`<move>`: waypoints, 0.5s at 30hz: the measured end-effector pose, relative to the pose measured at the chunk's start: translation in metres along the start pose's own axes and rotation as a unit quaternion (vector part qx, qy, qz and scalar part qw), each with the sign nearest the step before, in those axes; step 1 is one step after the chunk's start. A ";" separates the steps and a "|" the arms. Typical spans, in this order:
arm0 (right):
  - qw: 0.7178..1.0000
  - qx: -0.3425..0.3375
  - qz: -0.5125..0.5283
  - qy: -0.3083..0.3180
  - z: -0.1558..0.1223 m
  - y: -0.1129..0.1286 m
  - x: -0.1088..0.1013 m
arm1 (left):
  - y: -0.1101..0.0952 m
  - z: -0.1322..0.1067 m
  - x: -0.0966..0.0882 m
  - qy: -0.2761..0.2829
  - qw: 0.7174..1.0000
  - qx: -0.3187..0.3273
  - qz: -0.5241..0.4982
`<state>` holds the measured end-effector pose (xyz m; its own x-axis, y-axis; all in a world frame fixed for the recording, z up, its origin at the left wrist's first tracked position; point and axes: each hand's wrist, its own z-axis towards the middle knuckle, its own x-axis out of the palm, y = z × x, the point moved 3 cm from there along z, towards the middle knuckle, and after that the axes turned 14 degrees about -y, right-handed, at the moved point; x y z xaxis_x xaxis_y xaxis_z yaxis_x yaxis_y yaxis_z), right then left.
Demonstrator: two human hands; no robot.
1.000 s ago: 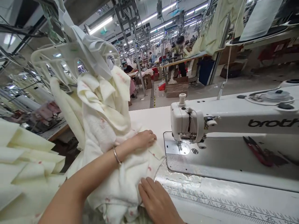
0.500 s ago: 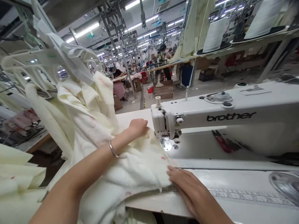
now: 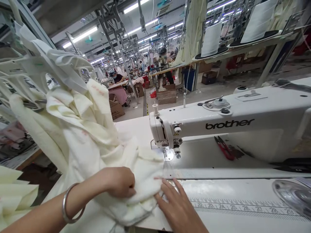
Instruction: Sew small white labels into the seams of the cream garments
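Observation:
A pile of cream fabric (image 3: 92,139) with small pink marks hangs from a white rack and spills onto the sewing table. My left hand (image 3: 119,181), a silver bangle on its wrist, is closed on a fold of this fabric near the table's front edge. My right hand (image 3: 176,202) lies beside it with fingers stretched out, the fingertips touching the fabric's right edge. The white Brother sewing machine (image 3: 218,121) stands to the right, its needle and presser foot (image 3: 167,152) just beyond the cloth.
Red thread snips (image 3: 224,149) lie on the machine bed. A printed ruler strip (image 3: 243,207) runs along the table front. More cream pieces (image 3: 14,191) are stacked at the left. Other people work at tables far behind, across an aisle with cardboard boxes.
My left hand has pulled back from near the needle to the table's front and closed on the fabric. The cloth has bunched toward me. My right hand has shifted left.

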<state>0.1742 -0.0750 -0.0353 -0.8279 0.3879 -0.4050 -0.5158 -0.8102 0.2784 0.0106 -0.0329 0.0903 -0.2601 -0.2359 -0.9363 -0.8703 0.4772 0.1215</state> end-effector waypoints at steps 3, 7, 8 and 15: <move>1.000 -0.013 0.005 -0.009 -0.005 0.012 0.012 | -0.014 0.008 0.003 -0.035 0.998 0.035 -0.040; 0.998 -0.022 0.003 -0.056 -0.013 0.013 0.016 | -0.021 0.047 0.014 -0.079 0.992 0.074 -0.068; 0.997 -0.017 0.002 -0.074 -0.014 0.011 0.014 | -0.016 0.059 0.017 -0.088 0.992 0.063 -0.065; 0.999 -0.025 -0.030 -0.002 -0.004 -0.007 0.004 | 0.041 0.100 0.012 -0.230 0.968 -0.096 -0.027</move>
<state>0.1750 -0.0696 -0.0423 -0.7969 0.4382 -0.4159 -0.5530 -0.8062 0.2101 0.0140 0.0686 0.0508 -0.0362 0.1658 -0.9855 -0.9507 0.2983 0.0851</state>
